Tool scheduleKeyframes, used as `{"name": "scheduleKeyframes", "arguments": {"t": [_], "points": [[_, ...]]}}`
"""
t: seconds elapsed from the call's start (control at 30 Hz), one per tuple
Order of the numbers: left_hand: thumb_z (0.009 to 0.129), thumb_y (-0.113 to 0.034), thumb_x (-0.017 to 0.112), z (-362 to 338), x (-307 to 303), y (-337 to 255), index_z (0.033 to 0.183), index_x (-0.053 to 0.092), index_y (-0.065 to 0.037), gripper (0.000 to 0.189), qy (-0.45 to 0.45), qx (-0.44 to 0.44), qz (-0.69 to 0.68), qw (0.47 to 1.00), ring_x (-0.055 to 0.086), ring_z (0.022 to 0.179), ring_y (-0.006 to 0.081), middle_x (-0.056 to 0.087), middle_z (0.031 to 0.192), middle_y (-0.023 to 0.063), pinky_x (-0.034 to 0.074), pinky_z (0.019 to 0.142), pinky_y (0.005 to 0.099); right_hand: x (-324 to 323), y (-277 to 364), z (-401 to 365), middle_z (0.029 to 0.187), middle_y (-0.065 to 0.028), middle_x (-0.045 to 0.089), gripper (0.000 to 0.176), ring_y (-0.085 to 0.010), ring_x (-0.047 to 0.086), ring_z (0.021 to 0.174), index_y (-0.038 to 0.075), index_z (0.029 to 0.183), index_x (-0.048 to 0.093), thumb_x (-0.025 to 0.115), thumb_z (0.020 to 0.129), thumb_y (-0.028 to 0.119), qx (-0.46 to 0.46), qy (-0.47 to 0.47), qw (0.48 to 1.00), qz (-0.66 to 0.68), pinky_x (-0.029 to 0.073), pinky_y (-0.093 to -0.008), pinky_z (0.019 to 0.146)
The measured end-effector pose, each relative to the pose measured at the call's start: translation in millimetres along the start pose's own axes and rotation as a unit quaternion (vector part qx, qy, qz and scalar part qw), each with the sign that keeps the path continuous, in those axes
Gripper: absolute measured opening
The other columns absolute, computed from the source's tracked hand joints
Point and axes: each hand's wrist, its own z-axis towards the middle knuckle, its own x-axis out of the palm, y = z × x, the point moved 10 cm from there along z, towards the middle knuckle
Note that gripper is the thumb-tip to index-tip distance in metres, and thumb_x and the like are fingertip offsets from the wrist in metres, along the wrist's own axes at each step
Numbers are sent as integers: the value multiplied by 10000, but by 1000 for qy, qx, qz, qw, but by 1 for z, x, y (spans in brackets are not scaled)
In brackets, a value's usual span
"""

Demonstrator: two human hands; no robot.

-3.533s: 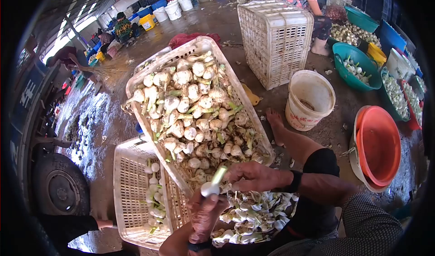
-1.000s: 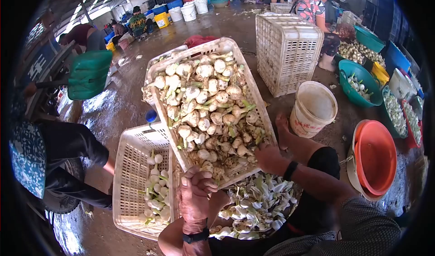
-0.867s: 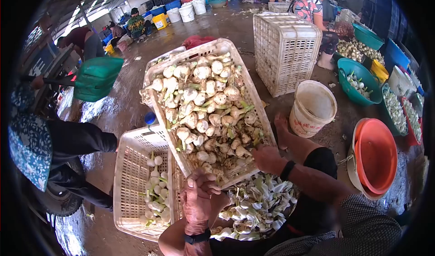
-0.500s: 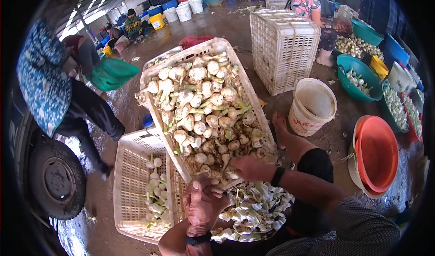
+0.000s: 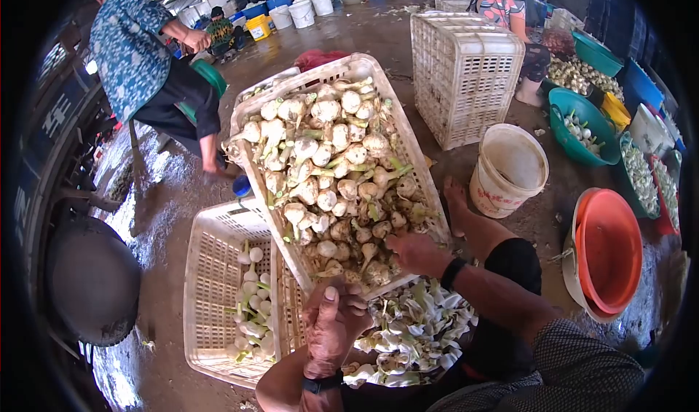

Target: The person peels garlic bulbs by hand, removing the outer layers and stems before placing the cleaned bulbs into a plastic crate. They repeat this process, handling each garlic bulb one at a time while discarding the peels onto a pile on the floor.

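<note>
A tilted plastic crate (image 5: 429,193) heaped with dirty garlic bulbs (image 5: 338,171) lies in front of me. My left hand (image 5: 336,319) is closed at its near edge, thumb on top; whatever its curled fingers hold is hidden. My right hand (image 5: 420,254) reaches over the near right part of the crate, against the bulbs, its fingertips hidden or blurred among them. Below my hands lies a pile of garlic skins (image 5: 415,332). To the left, a second crate (image 5: 211,288) holds several cleaned white bulbs (image 5: 255,310) with short green stems.
An upright crate (image 5: 466,77) and a white bucket (image 5: 510,170) stand ahead on the right. Nested red basins (image 5: 608,252) sit farther right, near green basins (image 5: 582,124) of garlic. A person in a blue patterned shirt (image 5: 131,48) is at the left, beyond a round dark object (image 5: 93,281).
My right hand has moved up and right across the bulbs, away from my left hand, which stays near the crate's edge. The person at left has shifted right and farther away.
</note>
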Motion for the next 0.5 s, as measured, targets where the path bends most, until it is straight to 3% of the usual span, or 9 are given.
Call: {"name": "scheduleKeyframes", "arguments": {"t": [0.13,0.2,0.43,0.5], "points": [[895,-295,672,1,3,7,1143,569,11,407,13,-20,-9,1000,619,729,185,649,928,128,504,646,310,9,-15,-1,714,-162,579,278,-371,622,720,80,1011,518,643,777,162,59,-19,998,24,491,-500,627],[895,-282,677,2,3,11,1128,576,8,386,18,-26,-14,999,616,730,182,646,921,122,501,647,310,5,-29,-3,715,-184,577,261,-398,606,717,51,906,509,660,778,222,138,-35,984,111,475,-502,622],[880,-273,698,1,6,14,1133,572,7,398,22,-37,2,999,616,720,190,640,929,117,508,644,327,12,-8,7,726,-216,619,308,-430,621,723,0,861,552,687,770,261,34,-20,998,52,483,-518,609],[900,-297,658,0,6,7,1164,555,42,442,14,-7,103,995,650,768,202,652,954,151,534,685,307,-21,-8,3,681,-193,612,285,-370,638,653,-9,842,573,657,803,260,37,-143,986,74,495,-459,582]]}}
